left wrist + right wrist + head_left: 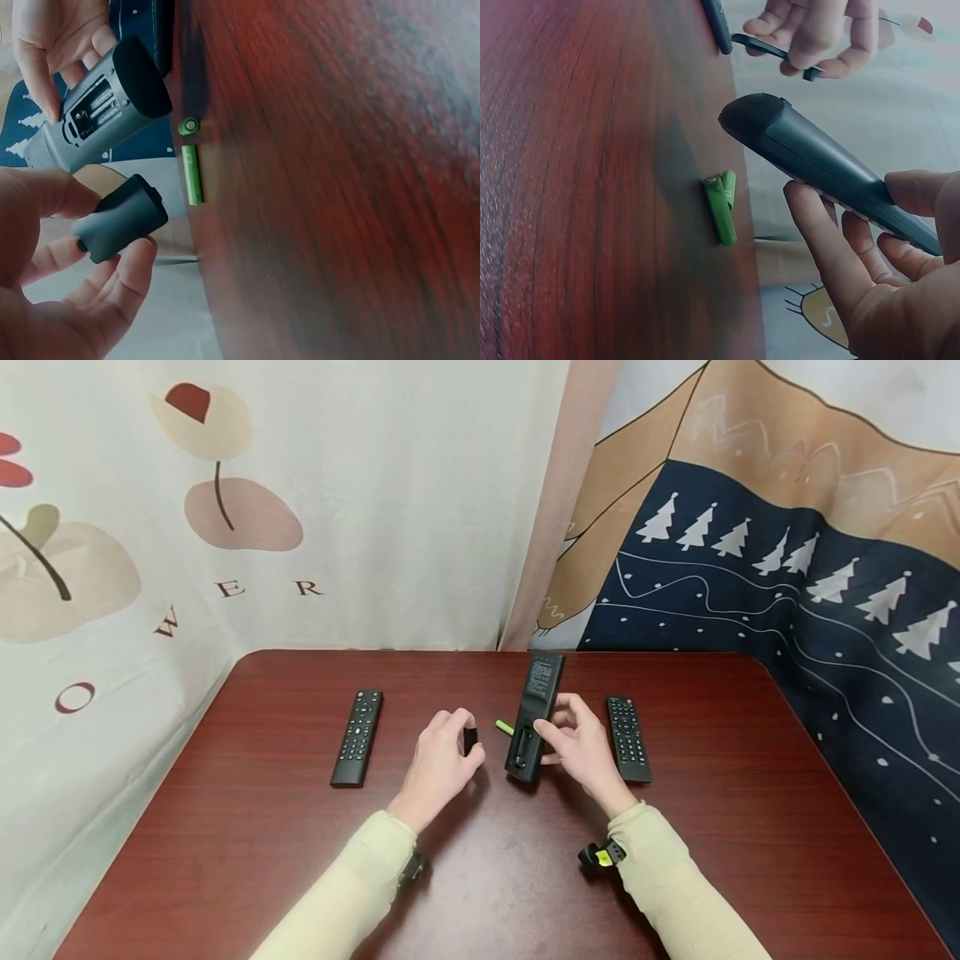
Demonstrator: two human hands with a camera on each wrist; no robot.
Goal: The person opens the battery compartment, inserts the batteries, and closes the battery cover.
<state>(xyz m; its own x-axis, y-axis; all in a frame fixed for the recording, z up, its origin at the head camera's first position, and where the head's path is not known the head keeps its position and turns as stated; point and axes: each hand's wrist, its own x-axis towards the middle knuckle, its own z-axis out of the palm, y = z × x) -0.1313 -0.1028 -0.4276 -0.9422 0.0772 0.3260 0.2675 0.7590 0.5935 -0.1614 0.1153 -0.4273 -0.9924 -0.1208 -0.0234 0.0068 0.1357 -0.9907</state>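
Observation:
My right hand [587, 750] grips a black remote control [542, 687] tilted above the table, its labelled back turned up and its battery compartment [93, 112] uncovered. Silvery metal shows inside that compartment. To its left, my left hand [438, 762] pinches the small black battery cover [124, 217] between thumb and fingers, apart from the remote. Two green batteries [720, 214] lie on the table beyond the held remote, one against the other in the right wrist view. In the head view only one green end [505, 727] shows; the remote hides the rest.
A second black remote [357, 737] lies buttons up on the left of the reddish-brown table [247, 827]. Another remote [628, 739] lies buttons up just right of my right hand. Printed curtains [420, 510] hang behind the table's back edge.

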